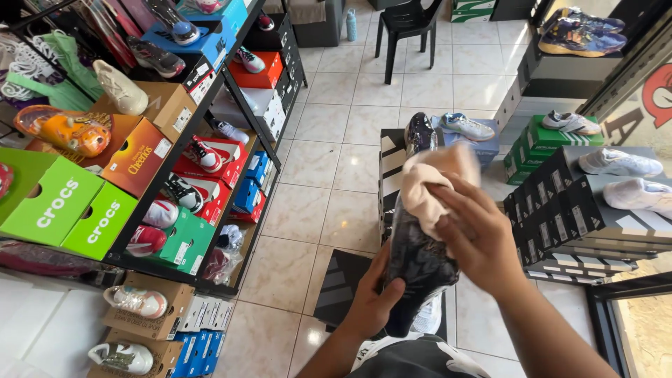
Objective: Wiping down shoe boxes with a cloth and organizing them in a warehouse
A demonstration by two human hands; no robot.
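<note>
My left hand (374,297) grips a dark, shiny shoe (416,262) from below, holding it upright in front of me. My right hand (479,234) presses a beige cloth (430,182) against the upper part of that shoe. The cloth bunches over the shoe's top and hides it. Both forearms come in from the bottom edge of the view.
Metal shelves (210,105) on the left hold shoe boxes with sneakers on top. Stacks of black boxes (581,217) and green boxes (539,143) with white sneakers stand at right. A black box lid (343,283) lies on the tiled floor. A black chair (409,24) stands farther back.
</note>
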